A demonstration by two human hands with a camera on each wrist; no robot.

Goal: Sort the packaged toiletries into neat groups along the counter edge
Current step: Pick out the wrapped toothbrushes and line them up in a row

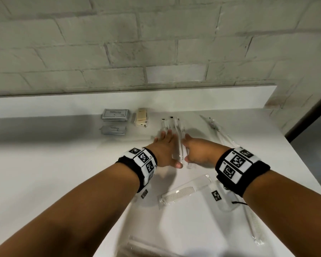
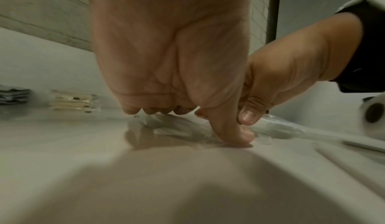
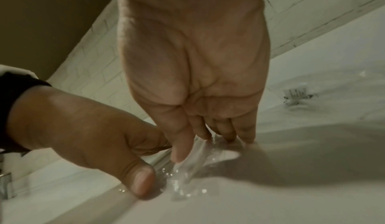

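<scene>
A bunch of clear-wrapped toothbrushes (image 1: 174, 127) lies on the white counter (image 1: 63, 173), pointing towards the back ledge. My left hand (image 1: 167, 149) presses its straight fingers against the bunch's left side, thumb tip down at the near end. My right hand (image 1: 195, 151) touches the right side with straight fingers. The left wrist view shows my left hand (image 2: 177, 79) over the wrappers (image 2: 179, 127). From the right wrist, my right hand (image 3: 193, 79) has its fingertips on the crinkled plastic (image 3: 200, 158). Two grey packets (image 1: 115, 115) (image 1: 113, 130) and stacked cream packets (image 1: 141, 118) sit further left.
Another clear-wrapped item (image 1: 215, 127) lies apart to the right, near the counter's right edge. Wrapped white combs lie nearer me: one (image 1: 180, 193) below my hands, one (image 1: 254, 225) at the right edge, one (image 1: 141, 247) at the bottom. A brick wall backs the ledge.
</scene>
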